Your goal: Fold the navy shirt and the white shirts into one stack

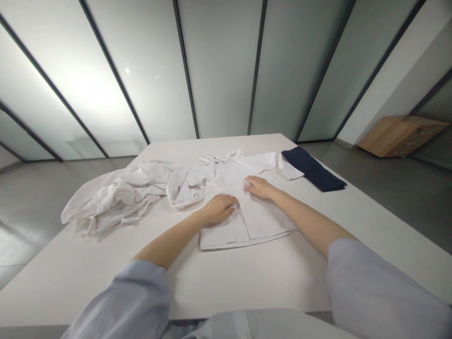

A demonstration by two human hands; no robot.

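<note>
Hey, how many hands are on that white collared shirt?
2. The left hand is on the lower front of the shirt; the right hand is farther up, nearer the folded navy cloth. Neither is hidden.

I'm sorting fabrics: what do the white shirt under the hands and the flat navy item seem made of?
White shirt: matte cloth, perhaps cotton or a blend, given its soft wrinkles and thin hem. Navy item: likely dull cloth, showing no shine; fibre unclear.

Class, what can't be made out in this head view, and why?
All in the head view:
Shirt beneath the left hand and right hand: they cover it.
Pile: garment count, hidden by folds.
Dark cloth: underside, facing the table.
Right sleeve: cut off by the frame edge.
</note>
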